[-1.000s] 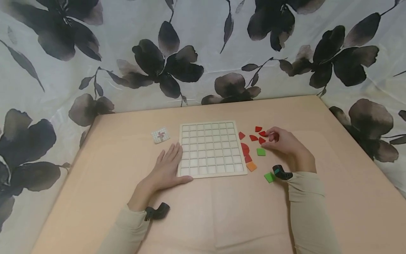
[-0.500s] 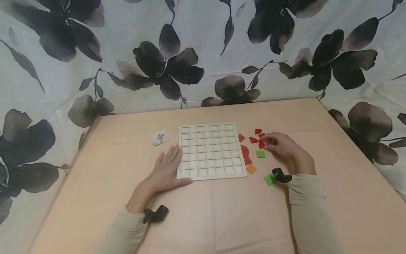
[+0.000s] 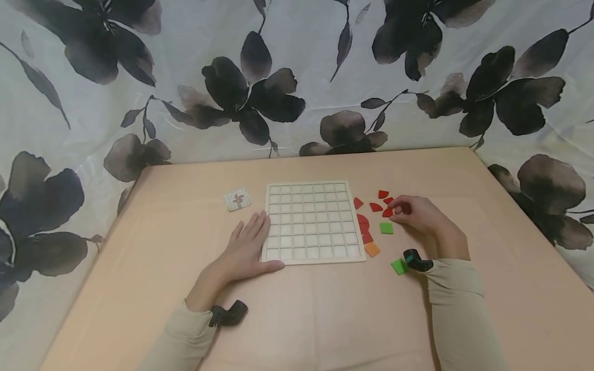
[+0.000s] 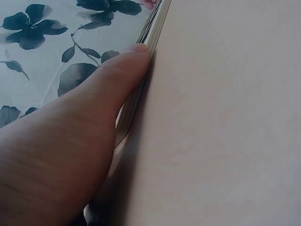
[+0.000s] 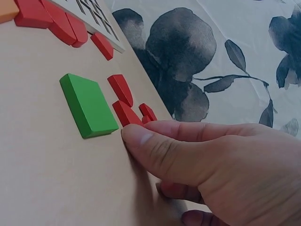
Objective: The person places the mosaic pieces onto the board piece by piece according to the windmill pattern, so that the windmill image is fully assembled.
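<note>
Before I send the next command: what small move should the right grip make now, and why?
I'd probably close the right grip gently on the red piece at its thumb tip: the thumb is right beside it, but a firm pinch can't be confirmed. The left grip rests against the grid board, perhaps steadying it.

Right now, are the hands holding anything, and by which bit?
The left hand only rests against the gridded board. The right hand is at red wedges; any grip there can't be told.

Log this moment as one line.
Left hand: against board, left edge; right hand: fingers at red pieces, grip unclear; card: left of board; orange tile: right of board
</note>
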The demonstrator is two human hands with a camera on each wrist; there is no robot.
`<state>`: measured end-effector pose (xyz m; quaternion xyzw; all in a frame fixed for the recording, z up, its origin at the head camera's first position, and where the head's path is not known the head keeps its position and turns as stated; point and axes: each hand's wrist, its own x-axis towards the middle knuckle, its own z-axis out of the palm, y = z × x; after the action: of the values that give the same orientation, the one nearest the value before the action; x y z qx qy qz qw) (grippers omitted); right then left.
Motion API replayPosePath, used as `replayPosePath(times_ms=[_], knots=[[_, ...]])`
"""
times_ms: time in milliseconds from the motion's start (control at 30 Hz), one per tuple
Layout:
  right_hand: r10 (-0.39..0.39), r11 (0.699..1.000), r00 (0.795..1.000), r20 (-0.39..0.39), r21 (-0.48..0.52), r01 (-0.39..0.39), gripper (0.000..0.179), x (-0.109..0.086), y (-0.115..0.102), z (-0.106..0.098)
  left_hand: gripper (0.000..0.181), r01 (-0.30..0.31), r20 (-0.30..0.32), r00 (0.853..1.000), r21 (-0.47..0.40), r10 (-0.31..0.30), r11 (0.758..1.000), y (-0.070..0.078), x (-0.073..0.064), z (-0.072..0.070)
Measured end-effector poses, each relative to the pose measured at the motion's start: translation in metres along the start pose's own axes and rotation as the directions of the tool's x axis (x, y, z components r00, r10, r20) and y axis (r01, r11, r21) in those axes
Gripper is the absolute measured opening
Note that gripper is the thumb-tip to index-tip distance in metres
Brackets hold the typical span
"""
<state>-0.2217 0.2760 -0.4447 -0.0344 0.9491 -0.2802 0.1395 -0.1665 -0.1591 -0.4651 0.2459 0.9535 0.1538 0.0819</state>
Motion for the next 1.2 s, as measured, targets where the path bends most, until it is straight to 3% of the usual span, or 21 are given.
replayPosePath(times_ms=[367, 667, 933, 1200], knots=[[0.007, 1.0, 0.998, -0.055, 0.0, -0.007, 0.036, 0.003, 0.003, 0.002, 0.114, 0.008, 0.005, 1.0, -0.006, -0.008, 1.0, -0.002, 0.001, 0.0], [-0.014, 1.0, 0.989, -0.148, -0.03, 0.01, 0.033, 0.003, -0.016, 0.002, 0.113, -0.005, -0.006, 1.0, -0.011, 0.005, 1.0, 0.0, -0.001, -0.002], [0.029, 0.999, 0.977, -0.213, 0.025, -0.025, 0.036, 0.01, -0.058, 0.01, 0.114, -0.001, -0.016, 1.0, 0.001, 0.001, 1.0, 0.0, -0.001, 0.0], [-0.035, 0.999, 0.966, -0.257, 0.004, 0.037, 0.031, 0.032, -0.111, 0.033, 0.113, -0.005, -0.012, 1.0, -0.007, 0.004, 1.0, 0.005, -0.002, -0.001]])
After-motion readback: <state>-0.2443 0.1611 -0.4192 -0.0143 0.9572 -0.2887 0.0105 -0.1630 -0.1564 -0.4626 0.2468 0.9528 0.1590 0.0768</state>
